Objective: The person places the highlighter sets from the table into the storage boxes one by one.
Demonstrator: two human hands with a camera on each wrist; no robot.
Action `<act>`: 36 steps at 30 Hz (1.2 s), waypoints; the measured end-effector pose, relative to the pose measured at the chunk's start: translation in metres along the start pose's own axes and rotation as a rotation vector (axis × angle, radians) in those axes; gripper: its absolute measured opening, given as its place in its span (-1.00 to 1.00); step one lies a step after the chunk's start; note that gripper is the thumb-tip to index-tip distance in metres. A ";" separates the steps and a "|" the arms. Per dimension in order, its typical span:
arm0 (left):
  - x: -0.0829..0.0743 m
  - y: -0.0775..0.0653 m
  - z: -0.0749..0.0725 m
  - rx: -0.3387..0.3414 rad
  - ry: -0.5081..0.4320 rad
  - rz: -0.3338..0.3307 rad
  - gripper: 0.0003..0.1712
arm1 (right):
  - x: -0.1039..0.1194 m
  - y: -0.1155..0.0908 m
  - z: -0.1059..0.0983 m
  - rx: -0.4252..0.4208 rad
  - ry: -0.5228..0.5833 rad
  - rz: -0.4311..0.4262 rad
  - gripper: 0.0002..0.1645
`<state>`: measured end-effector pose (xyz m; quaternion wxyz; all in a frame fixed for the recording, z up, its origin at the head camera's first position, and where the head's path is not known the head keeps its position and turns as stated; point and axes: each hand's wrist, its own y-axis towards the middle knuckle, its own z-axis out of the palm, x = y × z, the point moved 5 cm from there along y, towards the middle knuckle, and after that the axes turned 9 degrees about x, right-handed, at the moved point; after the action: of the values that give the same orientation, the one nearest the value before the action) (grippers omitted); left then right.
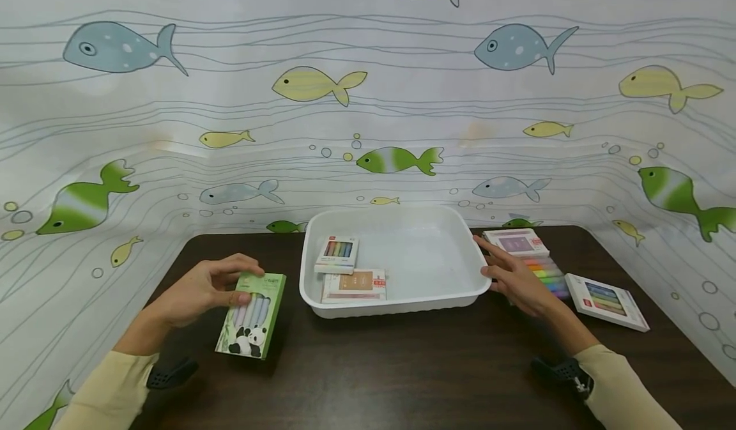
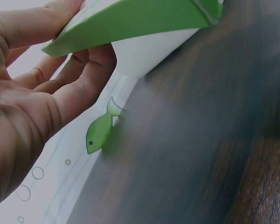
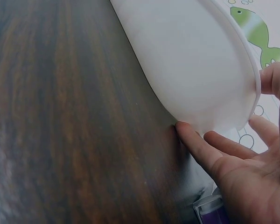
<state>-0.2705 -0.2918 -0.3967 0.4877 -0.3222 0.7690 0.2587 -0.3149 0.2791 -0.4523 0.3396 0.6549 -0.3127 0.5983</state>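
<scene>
My left hand point(image 1: 192, 292) holds a green panda-printed box point(image 1: 251, 315) of pastel pens at its upper left edge. In the left wrist view, the thumb and fingers pinch the green box point(image 2: 135, 25) from two sides, and its front is out of sight. A white plastic tray point(image 1: 397, 303) stands at the middle, with two flat boxes inside its left part. My right hand point(image 1: 520, 283) is at the tray's right end. Seen from the right wrist, its extended fingers and thumb touch the outside of the tray point(image 3: 191, 60), near the rim and lower down.
Inside the tray are a white box of coloured sticks point(image 1: 337, 254) and a pink-and-brown box point(image 1: 353, 286). Right of it lie a white-and-purple box point(image 1: 517, 243), a rainbow-coloured pack point(image 1: 546, 273) and a white box point(image 1: 607, 302). Fish-printed sheeting point(image 1: 368, 123) surrounds the dark table point(image 1: 402, 366).
</scene>
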 end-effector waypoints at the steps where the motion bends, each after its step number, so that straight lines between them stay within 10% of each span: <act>1: -0.002 0.000 0.000 -0.004 -0.001 0.001 -0.51 | 0.000 0.001 0.000 0.001 0.001 -0.001 -0.18; 14: -0.026 -0.007 0.002 -0.035 0.039 0.048 -0.52 | 0.003 0.006 0.001 0.008 0.018 0.002 -0.17; 36: -0.052 0.037 0.022 0.017 -0.091 0.121 -0.50 | -0.001 0.002 -0.003 -0.002 0.000 -0.006 -0.18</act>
<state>-0.2688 -0.2397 -0.3546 0.5085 -0.2589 0.7662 0.2955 -0.3185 0.2809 -0.4532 0.3419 0.6554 -0.3112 0.5972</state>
